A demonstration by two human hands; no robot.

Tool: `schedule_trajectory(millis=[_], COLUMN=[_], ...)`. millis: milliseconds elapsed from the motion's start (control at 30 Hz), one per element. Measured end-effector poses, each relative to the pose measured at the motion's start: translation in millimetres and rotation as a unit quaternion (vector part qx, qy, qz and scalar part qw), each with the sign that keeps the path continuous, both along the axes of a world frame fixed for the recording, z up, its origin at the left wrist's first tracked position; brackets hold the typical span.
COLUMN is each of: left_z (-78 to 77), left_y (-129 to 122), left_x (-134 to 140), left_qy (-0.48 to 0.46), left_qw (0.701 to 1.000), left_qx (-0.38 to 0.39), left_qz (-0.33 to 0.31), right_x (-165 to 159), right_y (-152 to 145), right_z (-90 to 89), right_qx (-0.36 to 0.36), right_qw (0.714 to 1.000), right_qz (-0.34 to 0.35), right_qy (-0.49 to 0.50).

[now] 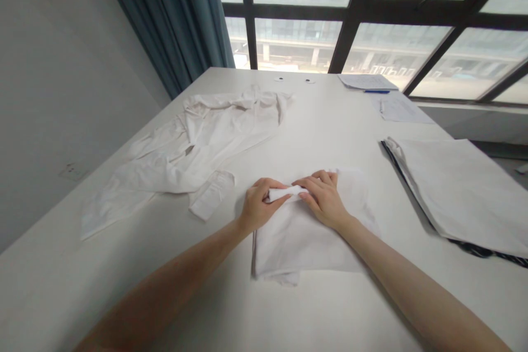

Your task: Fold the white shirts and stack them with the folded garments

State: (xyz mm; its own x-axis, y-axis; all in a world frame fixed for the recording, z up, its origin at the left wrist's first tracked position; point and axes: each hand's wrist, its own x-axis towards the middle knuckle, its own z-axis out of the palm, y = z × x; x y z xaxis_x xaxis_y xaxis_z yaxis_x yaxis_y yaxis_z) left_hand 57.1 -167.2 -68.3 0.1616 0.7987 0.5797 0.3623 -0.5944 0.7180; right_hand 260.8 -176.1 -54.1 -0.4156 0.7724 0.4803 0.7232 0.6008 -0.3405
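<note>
A white shirt (313,247), folded into a rough rectangle, lies flat on the table in front of me. At its far left part, my left hand (262,203) pinches a raised, folded strip that looks like the collar (284,193), thumb on the near side and fingers behind. My right hand (324,198) grips the right end of the same strip between thumb and fingers, its other fingers resting on the cloth. Part of the strip is hidden by the fingers. A small flap of cloth sticks out at the shirt's near edge.
A second white shirt (206,143) lies spread and wrinkled at the left. On the right is a stack of folded garments (474,192), white over dark. Papers (367,82) with a blue pen (377,92) lie at the far right of the white table (185,297), near the window.
</note>
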Motion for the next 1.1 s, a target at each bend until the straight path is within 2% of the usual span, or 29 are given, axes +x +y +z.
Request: schedule_trajectory(millis=[100, 300, 567, 733, 867, 1000, 1100], left_z=[0.6, 2.9, 2.0, 1.0, -0.9, 0.3, 0.5], left_y=[-0.8, 1.2, 2.6, 8.0, 11.4, 8.7, 10.3], left_x=[-1.1, -4.7, -2.3, -2.8, -3.8, -3.2, -2.3], left_qy=[-0.002, -0.044, -0.087, -0.092, -0.087, -0.078, -0.100], left_qw=[1.000, 0.996, 0.990, 0.990, 0.987, 0.987, 0.985], left_qx=[0.006, -0.072, -0.108, -0.103, -0.105, -0.106, -0.113], left_qz=[0.006, -0.003, -0.004, 0.032, 0.078, 0.088, 0.079], right_x=[-1.4, -5.9, -6.4, -3.1, 8.0, 34.4, 59.1], right_y=[0.9, 0.2, -0.5, 3.1, 8.2, 17.5, 28.1], right_z=[-1.8, -2.9, -4.0, -2.5, 12.6, 28.0, 32.5], right_qx=[0.023, 0.080, 0.105, 0.048, -0.034, -0.092, -0.115], right_qw=[1.000, 0.997, 0.994, 0.998, 0.991, 0.977, 0.973], right_qz=[0.003, 0.001, -0.005, -0.037, -0.095, -0.113, -0.104], right_qy=[0.002, 0.017, 0.009, -0.015, -0.084, -0.154, -0.172])
